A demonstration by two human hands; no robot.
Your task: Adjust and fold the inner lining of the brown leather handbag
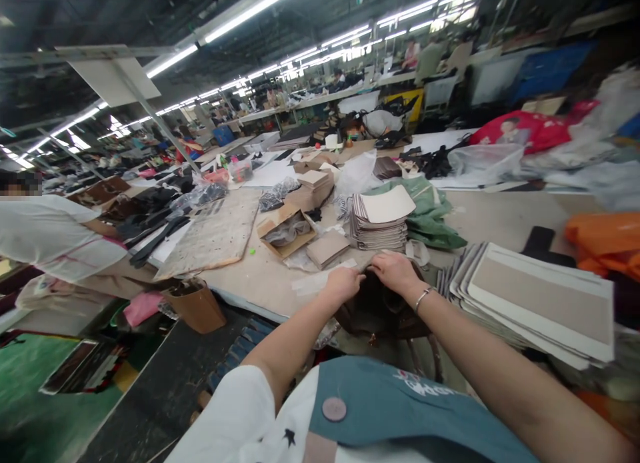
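A dark brown bag [383, 313] sits at the near edge of the worktable [260, 280], right in front of me. My left hand [344, 282] is closed on the bag's top edge at its left. My right hand [396, 271], with a bracelet on the wrist, grips the same top edge just to the right. The fingers of both hands curl over the rim, and the bag's inside is hidden.
A fanned stack of grey-and-white boards [540, 300] lies at the right. Another board stack [380, 223] stands beyond my hands, by green fabric [430, 216]. An open cardboard box [286, 233] and a large worn board [215, 236] lie left. A person in white [55, 240] sits at far left.
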